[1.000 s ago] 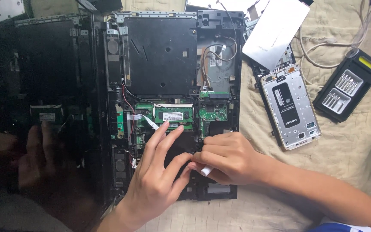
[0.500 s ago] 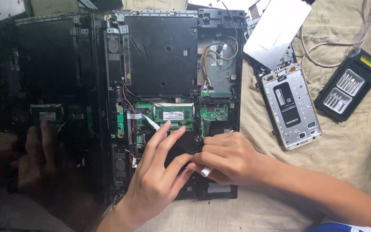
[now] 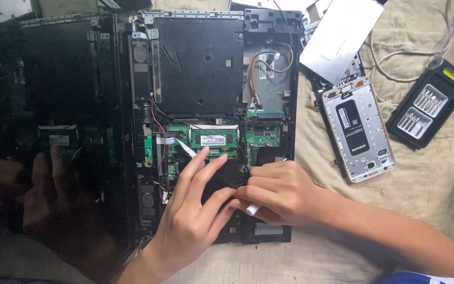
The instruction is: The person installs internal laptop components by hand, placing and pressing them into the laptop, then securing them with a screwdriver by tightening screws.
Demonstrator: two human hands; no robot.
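Note:
An opened black laptop base [image 3: 200, 63] lies in front of me with its green circuit board [image 3: 214, 139] and wires bare. My left hand [image 3: 193, 215] rests flat on a black square part [image 3: 227, 176] in the lower middle of the base, fingers spread. Against it from the right, my right hand [image 3: 277, 192] is curled around a small white-tipped tool [image 3: 251, 209], its tip hidden under the fingers. The two hands touch.
The laptop's dark glossy screen [image 3: 53, 137] lies at left and mirrors my hands. On the beige cloth at right lie a stripped silver phone frame [image 3: 358, 129], a white sheet [image 3: 340, 37], white cables [image 3: 395, 58] and a black case of screwdriver bits [image 3: 429, 102].

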